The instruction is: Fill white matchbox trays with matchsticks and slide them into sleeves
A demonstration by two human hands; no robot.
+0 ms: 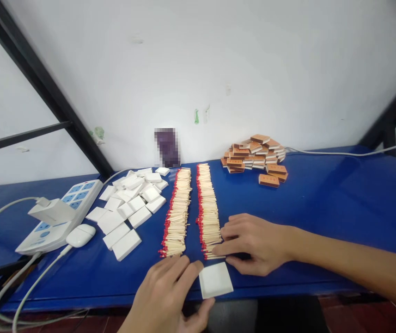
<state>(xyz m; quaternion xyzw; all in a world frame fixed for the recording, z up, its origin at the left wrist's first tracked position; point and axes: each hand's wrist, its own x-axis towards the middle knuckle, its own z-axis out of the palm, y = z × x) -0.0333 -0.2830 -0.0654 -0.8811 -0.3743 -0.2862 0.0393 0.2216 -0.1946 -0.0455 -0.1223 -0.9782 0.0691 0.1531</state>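
At the near edge of the blue table (322, 203), my left hand (170, 296) grips a white tray (216, 280) by its left side, with the thumb at the near corner and the fingers at the far one. Just to the right, my right hand (253, 243) rests with bent fingers on the near end of the right row of matches (207, 208); I cannot tell if they pinch any match. The left row of matches (177, 210) lies beside it, the 2 rows slightly apart. Further left lie loose white trays (128, 208), and far right is a heap of brown matchboxes (256, 157).
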